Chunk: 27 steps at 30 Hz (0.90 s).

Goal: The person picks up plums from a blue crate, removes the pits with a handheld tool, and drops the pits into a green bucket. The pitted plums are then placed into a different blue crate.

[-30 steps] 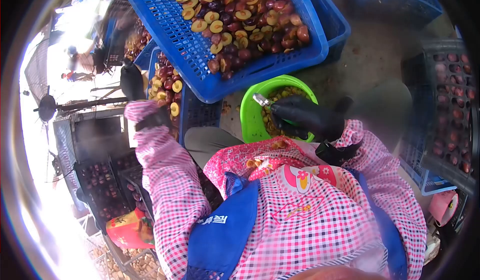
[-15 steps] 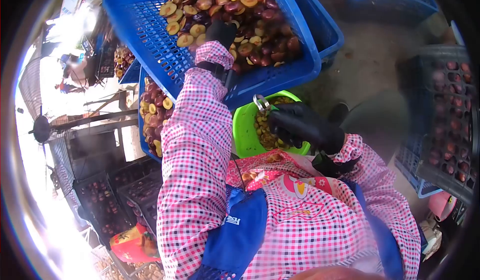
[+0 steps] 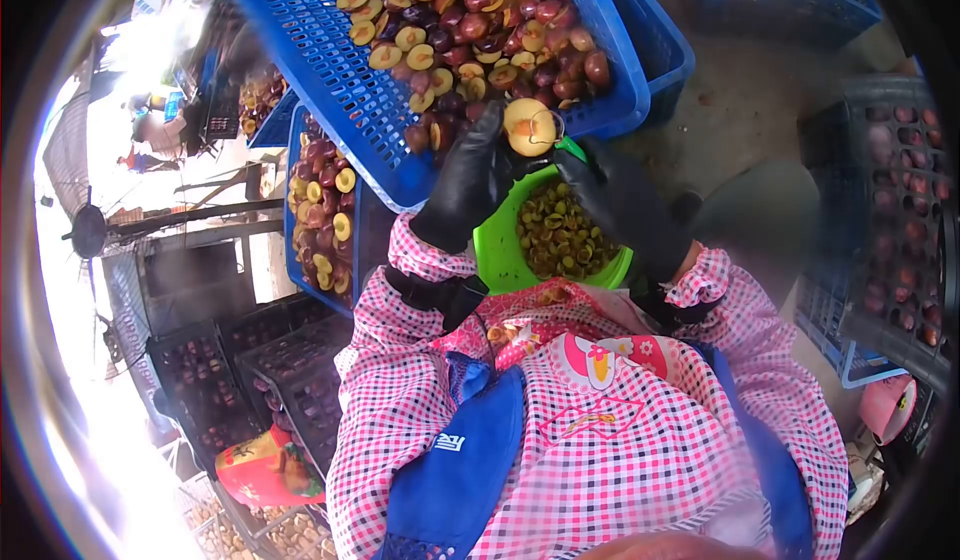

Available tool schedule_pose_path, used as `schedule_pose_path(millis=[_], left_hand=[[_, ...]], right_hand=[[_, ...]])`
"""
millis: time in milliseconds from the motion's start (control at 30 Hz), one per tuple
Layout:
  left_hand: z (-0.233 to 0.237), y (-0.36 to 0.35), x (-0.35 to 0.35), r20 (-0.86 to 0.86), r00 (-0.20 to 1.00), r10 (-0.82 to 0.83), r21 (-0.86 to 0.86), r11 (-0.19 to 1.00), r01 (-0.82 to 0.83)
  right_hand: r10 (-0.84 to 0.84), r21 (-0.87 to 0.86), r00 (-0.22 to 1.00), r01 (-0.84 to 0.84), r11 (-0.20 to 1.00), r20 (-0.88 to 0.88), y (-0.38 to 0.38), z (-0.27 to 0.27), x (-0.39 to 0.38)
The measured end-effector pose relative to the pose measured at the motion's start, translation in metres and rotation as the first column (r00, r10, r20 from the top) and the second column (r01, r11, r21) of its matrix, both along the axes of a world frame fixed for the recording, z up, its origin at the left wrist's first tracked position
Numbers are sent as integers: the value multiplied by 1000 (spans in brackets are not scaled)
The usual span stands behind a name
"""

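Observation:
My left hand (image 3: 468,182), in a black glove, holds a halved plum (image 3: 530,127) with its yellow cut face up. My right hand (image 3: 628,205), also black-gloved, is closed on a pitting tool with a green handle (image 3: 571,148). The tool's thin metal loop lies against the cut face of the plum. Just beyond my hands is a blue crate (image 3: 345,125) with many halved plums, dark-skinned and yellow inside. Below them stands a bright green basin (image 3: 497,252) holding many small brownish-green pits or pulp pieces.
A second blue crate of halved plums (image 3: 325,210) stands at the left. Dark crates (image 3: 190,400) sit at lower left near a red bag (image 3: 268,468). On the right, a black crate (image 3: 900,220) of plums rests over a blue one. A pink bucket (image 3: 886,407) stands at lower right.
My left hand has come back from the plums in the crate and now holds a halved plum above the basin. My right hand has raised the tool's loop to the plum.

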<state>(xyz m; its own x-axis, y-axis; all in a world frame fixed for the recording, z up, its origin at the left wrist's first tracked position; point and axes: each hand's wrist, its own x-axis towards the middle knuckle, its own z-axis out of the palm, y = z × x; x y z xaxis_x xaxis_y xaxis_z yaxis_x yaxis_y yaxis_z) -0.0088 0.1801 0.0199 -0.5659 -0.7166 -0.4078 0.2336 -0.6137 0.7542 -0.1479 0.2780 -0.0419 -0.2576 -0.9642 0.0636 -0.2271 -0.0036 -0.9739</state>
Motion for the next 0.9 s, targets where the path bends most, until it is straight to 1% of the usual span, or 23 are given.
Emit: schedule_pose_path(millis=[33, 67, 100, 133, 167, 200, 233, 300, 333, 400, 467, 500, 533, 567, 633, 667, 700, 733, 767, 800, 833, 867, 900], left_hand=[[-2, -2, 3, 2, 1000, 1, -2, 1000, -1], [-8, -7, 6, 95, 991, -97, -93, 990, 106], [-14, -11, 8, 194, 964, -185, -172, 960, 219], [-19, -14, 11, 193, 963, -185, -173, 960, 219], [-24, -16, 14, 334, 918, -213, -327, 888, 324], [-29, -17, 18, 471, 857, -209, -450, 779, 437], [-22, -12, 12, 471, 856, -212, -450, 777, 439], [-3, 5, -5, 451, 892, 16, -463, 859, 219], [-5, 6, -6, 453, 891, 17, -462, 859, 218], [-11, 6, -6, 303, 953, -19, -305, 945, 115], [-18, 6, -6, 263, 965, 0, -292, 953, 80], [-20, 7, -6, 221, 975, 17, -278, 960, 47], [-21, 8, -8, 222, 975, 14, -276, 960, 49], [-22, 10, -11, 195, 981, 27, -302, 953, 34], [-19, 11, -14, 164, 986, 35, -326, 945, 20], [-15, 11, -14, 200, 980, 8, -315, 947, 56], [-12, 10, -14, 236, 972, -17, -305, 948, 90], [-12, 9, -16, 235, 972, -16, -305, 948, 90], [-13, 8, -18, 179, 984, -21, -279, 957, 72], [-13, 7, -20, 122, 992, -24, -254, 966, 55], [-9, 9, -24, 122, 992, -23, -256, 965, 54], [-1, 10, -31, 98, 995, -11, -208, 978, 31], [2, 10, -35, 73, 997, 3, -159, 987, 9]], right_hand=[[-26, -46, 999, 25, 999, -23, 0, -1, 1], [-26, -47, 999, 25, 999, -22, 2, 1, 2], [-13, -42, 998, 10, 999, -64, 3, 4, 2], [1, -35, 994, -5, 999, -106, 4, 6, 2], [1, -36, 994, -5, 999, -106, 5, 8, 1], [26, 19, 997, -25, 1000, -70, 6, 11, 1], [47, 72, 998, -45, 996, -35, 7, 14, 0], [73, 74, 997, -73, 995, 3, 6, 19, -1], [102, 71, 994, -105, 992, 45, 6, 22, -1], [120, 83, 990, -126, 989, 79, 5, 26, -1], [135, 95, 984, -146, 985, 112, 5, 26, -1], [145, 101, 985, -153, 983, 89, 6, 23, 0], [153, 109, 986, -160, 981, 66, 6, 21, 0], [151, 111, 986, -158, 981, 67, 6, 21, -1], [269, 151, 955, -286, 946, 122, 4, 22, -5], [266, 154, 956, -283, 947, 122, 5, 25, -8], [281, 222, 838, -420, 880, 468, 6, 31, -12], [220, 229, 618, -563, 794, 755, 6, 34, -14], [220, 230, 617, -564, 793, 756, 7, 34, -14], [163, 67, 283, -657, 751, 945, 9, 35, -14], [80, -121, -91, -680, 723, 993, 11, 36, -15], [85, -122, -89, -680, 723, 992, 12, 37, -15], [196, -160, -26, -688, 707, 980, 13, 36, -16]])
